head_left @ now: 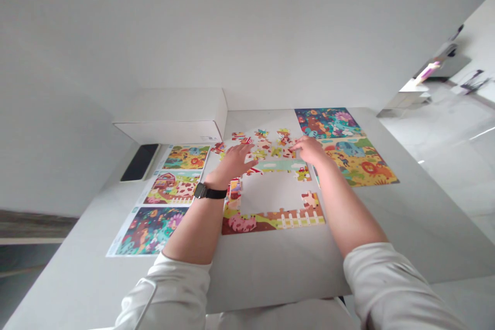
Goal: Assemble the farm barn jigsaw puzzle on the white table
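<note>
One puzzle piece (288,153) at right fingers (298,145) — left fingers (245,149) spread.

Plain grey wall (255,36), glossy pale floor (441,134)

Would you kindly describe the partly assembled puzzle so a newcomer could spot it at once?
On the pale table, look between the left forearm and the right forearm. There lies the puzzle, with a white fence and a pink pig along its near edge. Unlike the filled-in pictures on either side, it has a large bare middle.
</note>
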### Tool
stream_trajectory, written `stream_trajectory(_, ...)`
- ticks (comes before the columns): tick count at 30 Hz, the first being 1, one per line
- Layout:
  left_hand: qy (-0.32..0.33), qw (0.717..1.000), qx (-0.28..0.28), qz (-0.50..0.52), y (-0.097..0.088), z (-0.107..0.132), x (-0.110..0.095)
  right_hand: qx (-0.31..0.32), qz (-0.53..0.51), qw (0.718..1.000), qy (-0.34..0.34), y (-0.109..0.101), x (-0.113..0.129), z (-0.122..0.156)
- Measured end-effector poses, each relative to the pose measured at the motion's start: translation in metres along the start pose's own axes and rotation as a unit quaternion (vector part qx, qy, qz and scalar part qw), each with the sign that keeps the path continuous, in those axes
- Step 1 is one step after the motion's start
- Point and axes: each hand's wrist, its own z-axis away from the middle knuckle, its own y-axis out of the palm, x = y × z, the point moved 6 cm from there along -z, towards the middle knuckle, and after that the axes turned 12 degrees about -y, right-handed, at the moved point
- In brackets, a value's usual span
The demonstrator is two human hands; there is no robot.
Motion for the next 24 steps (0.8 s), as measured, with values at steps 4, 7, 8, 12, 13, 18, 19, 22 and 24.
stream_trajectory(4,-0.046,0.999,-0.023,-0.004,-0.023,-0.002,0.025,0.002,0.016,1.0,0.007,0.0,-0.002,0.001)
stream_trajectory(7,-0.076,0.997,-0.009,-0.011,-0.027,-0.001,0.039,0.005,0.014,1.0,0.005,-0.001,-0.003,0.001)
stream_trajectory(8,-0.084,0.996,-0.004,-0.014,-0.027,-0.001,0.042,0.004,0.011,1.0,0.004,-0.001,-0.003,0.001)
stream_trajectory(12,-0.119,0.992,-0.004,-0.037,-0.024,0.0,0.058,-0.02,-0.008,1.0,0.01,-0.006,-0.007,0.0)
stream_trajectory(13,-0.131,0.99,-0.007,-0.045,-0.024,0.001,0.063,-0.025,-0.011,1.0,0.014,-0.007,-0.008,0.0)
stream_trajectory(18,-0.192,0.977,-0.022,-0.089,-0.029,0.004,0.088,-0.015,-0.006,1.0,0.027,-0.005,-0.013,0.0)
stream_trajectory(19,-0.198,0.975,-0.021,-0.097,-0.029,0.004,0.09,-0.014,-0.006,0.999,0.029,-0.005,-0.013,0.0)
stream_trajectory(22,-0.196,0.975,-0.021,-0.101,-0.03,0.004,0.088,-0.024,-0.011,0.999,0.03,-0.006,-0.011,-0.001)
stream_trajectory(24,-0.183,0.979,-0.019,-0.09,-0.028,0.003,0.082,-0.023,-0.011,0.999,0.032,-0.006,-0.007,-0.001)
